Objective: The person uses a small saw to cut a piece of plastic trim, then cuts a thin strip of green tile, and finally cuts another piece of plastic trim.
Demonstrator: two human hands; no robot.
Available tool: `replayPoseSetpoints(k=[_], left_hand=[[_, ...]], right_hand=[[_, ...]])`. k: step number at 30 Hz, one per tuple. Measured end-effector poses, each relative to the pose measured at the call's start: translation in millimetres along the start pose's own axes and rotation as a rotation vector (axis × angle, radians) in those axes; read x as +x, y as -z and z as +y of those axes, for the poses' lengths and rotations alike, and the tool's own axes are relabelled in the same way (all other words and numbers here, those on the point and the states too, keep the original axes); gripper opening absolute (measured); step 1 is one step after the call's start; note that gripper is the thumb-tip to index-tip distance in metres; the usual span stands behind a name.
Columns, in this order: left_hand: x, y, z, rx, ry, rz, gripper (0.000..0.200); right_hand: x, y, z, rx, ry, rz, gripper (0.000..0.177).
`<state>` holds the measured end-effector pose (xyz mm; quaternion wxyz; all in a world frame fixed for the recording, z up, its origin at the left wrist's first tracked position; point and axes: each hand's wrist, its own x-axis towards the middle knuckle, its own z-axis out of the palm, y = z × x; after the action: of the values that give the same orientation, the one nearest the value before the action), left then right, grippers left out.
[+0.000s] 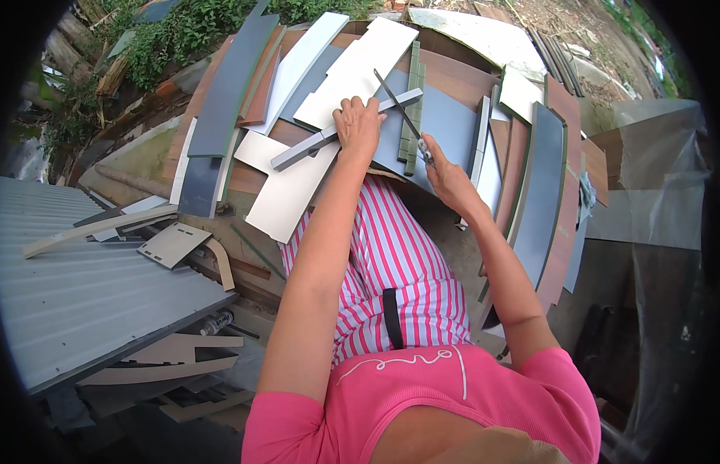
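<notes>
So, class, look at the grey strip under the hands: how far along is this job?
Done: narrow green strips already lie beside the work, possibly trimmed. In hand: the left hand pins the grey strip on the board pile, while the right hand holds a long blade across it. Left: the strip looks whole, so the cut seems barely begun.

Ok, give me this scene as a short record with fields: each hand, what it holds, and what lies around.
left hand: closed on a grey strip, pressing it on the pile
right hand: gripping a thin blade
blade position: angled across the grey strip, tip pointing away from the person
underneath: board offcuts, white, grey and brown, overlapping
to the left: corrugated sheet
</notes>
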<state>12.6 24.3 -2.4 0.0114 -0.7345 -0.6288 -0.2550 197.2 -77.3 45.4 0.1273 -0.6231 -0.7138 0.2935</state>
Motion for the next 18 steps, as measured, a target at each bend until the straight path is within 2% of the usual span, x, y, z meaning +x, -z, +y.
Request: replayPoseSetpoints(k=[5, 7, 14, 16, 18], left_hand=[[-0.3, 0.7, -0.6, 0.009, 0.020, 0.021, 0.025], [-0.7, 3.0, 1.3, 0.041, 0.044, -0.053, 0.026], [-1.4, 2.5, 2.2, 0.053, 0.056, -0.075, 0.026], [-2.7, 1.8, 0.5, 0.022, 0.000, 0.006, 0.026], [-1.3, -0.2, -2.4, 0.019, -0.009, 0.003, 0.026]], right_hand=[[30.4, -10.2, -10.1, -0.052, 0.028, 0.062, 0.061], [19.0, -7.2, -10.1, -0.068, -0.009, 0.025, 0.061], [-56.6, 4.4, -11.1, -0.049, -0.111, -0.050, 0.062], [-65.2, 7.9, -15.4, -0.036, -0.162, -0.093, 0.063], [-60.3, 6.5, -11.9, -0.025, -0.137, -0.075, 0.063]])
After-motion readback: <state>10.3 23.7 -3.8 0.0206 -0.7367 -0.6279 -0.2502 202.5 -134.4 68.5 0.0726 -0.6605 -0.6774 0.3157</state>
